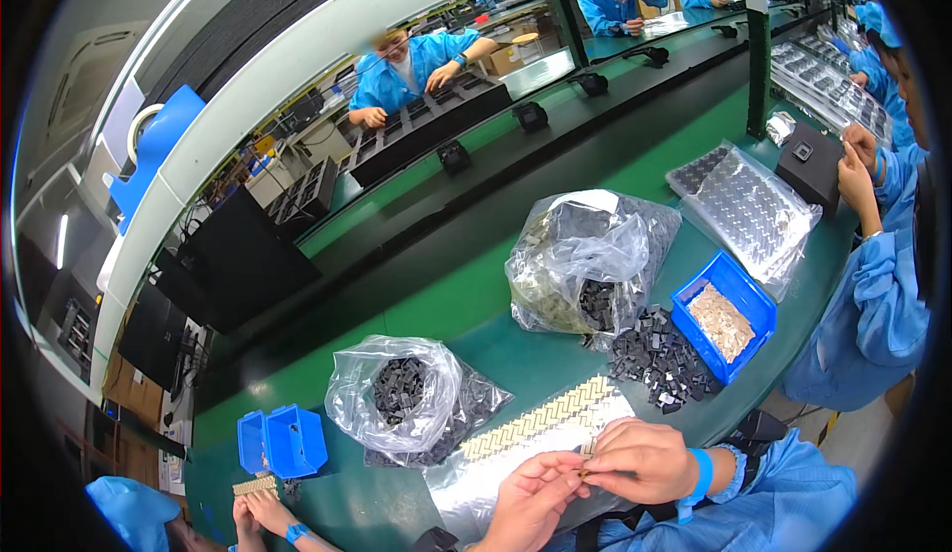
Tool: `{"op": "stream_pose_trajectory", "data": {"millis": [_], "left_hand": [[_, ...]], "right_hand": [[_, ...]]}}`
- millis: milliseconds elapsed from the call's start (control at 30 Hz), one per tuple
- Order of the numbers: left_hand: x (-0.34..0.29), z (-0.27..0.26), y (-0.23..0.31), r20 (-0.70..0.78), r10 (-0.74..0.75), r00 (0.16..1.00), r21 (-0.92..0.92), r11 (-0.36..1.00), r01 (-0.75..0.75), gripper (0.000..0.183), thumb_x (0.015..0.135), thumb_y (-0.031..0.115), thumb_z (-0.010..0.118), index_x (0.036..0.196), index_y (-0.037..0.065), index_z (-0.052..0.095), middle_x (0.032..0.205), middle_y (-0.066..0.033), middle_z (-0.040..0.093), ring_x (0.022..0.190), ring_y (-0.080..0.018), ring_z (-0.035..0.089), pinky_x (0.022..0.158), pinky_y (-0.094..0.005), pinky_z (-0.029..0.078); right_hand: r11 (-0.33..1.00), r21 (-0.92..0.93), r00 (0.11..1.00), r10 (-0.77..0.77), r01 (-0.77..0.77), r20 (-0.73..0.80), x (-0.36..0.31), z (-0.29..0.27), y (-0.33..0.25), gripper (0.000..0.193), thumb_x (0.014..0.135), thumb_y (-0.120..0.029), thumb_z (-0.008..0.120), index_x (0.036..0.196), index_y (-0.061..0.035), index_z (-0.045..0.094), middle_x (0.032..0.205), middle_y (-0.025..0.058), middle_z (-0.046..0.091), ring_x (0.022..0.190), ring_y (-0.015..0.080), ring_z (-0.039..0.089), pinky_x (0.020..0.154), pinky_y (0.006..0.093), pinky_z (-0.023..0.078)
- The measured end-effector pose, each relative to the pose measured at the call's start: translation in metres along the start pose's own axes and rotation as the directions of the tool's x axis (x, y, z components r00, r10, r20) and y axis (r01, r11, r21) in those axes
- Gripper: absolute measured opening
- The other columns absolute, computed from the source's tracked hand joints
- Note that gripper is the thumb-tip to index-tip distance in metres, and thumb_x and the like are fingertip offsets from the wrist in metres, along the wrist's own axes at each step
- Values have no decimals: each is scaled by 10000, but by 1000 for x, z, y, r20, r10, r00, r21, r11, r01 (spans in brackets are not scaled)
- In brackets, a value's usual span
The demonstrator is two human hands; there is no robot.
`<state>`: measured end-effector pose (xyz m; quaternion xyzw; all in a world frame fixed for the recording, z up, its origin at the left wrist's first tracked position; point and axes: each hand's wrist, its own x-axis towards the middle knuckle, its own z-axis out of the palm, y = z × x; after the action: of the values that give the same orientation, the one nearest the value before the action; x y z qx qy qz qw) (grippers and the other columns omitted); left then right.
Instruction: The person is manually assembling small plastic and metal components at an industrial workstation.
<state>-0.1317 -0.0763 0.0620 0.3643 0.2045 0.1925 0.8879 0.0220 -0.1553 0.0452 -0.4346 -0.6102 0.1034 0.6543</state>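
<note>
hands: left hand (531,497) and right hand (643,461) meet at the bottom edge, fingertips pinched together on a small tan part (585,472); both grips closed on it, part mostly hidden by the fingers
under hands: clear plastic sheet (466,488) on the green table (476,294), a strip of tan parts (540,418) lying diagonally across it, just beyond the fingers
wrist: blue band (702,475) on the right wrist, blue sleeve behind it
near left: co-worker's hands (260,514) at the lower edge, touching a short tan strip (256,486); two small blue bins (283,441) just beyond, contents not visible
near bag: clear bag (402,393), open mouth, holds small black parts; touches the sheet's far-left edge
loose pile: black parts (662,359) heaped bare on the table, right of the strip, against the blue tray
blue tray: open blue tray (724,316) holds pale tan pieces, about half full
big bag: larger crumpled clear bag (585,259) behind the pile, black parts and tan strips inside
right side: stacked clear blister trays (749,205), a black box (811,163) beyond, another person's hands (858,160) at it
far: dark conveyor belt (555,145) runs across with black fixtures; people in blue coats work on its far side
</note>
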Motion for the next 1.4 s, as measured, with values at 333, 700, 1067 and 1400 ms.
{"op": "stream_pose_trajectory", "data": {"millis": [333, 700, 1067, 1400], "left_hand": [[-1, 11, -19, -350, 155, 924, -85, 977, -196, 274, 823, -58, 539, 1097, -73, 549, 1015, -148, 601, 894, -199, 588, 786, -291, 487], [-3, -11, -32, -155, 311, 938, 246, 931, -268, 266, 845, -16, 558, 1108, -56, 567, 934, -132, 566, 715, -157, 558, 640, -245, 455], [-6, -14, -37, -241, 372, 897, 300, 907, -296, 229, 809, -59, 585, 1038, -68, 586, 947, -187, 610, 693, -199, 631, 623, -255, 523], [-4, -12, -36, -263, 413, 872, 404, 868, -289, 242, 781, -99, 598, 1021, -76, 587, 940, -174, 605, 751, -212, 648, 681, -268, 544]], "right_hand": [[787, -529, 948, -256, 319, 191, 1, 5, 2, 293, 698, -88, 708, 978, -77, 623, 854, 47, 628, 722, 165, 574, 704, 369, 422], [641, 638, 826, 564, -427, -14, -22, 22, 16, 88, 820, 16, 581, 907, 24, 569, 1037, 147, 550, 915, 192, 556, 785, 322, 454], [362, 801, 720, 683, -477, 121, -27, 31, 12, 59, 844, 34, 547, 891, 65, 564, 1068, 151, 500, 761, 141, 573, 681, 254, 510], [451, 735, 730, 678, -507, 88, -24, 30, 15, 40, 814, 60, 570, 854, 60, 573, 1028, 134, 507, 795, 136, 575, 674, 237, 519]]}}
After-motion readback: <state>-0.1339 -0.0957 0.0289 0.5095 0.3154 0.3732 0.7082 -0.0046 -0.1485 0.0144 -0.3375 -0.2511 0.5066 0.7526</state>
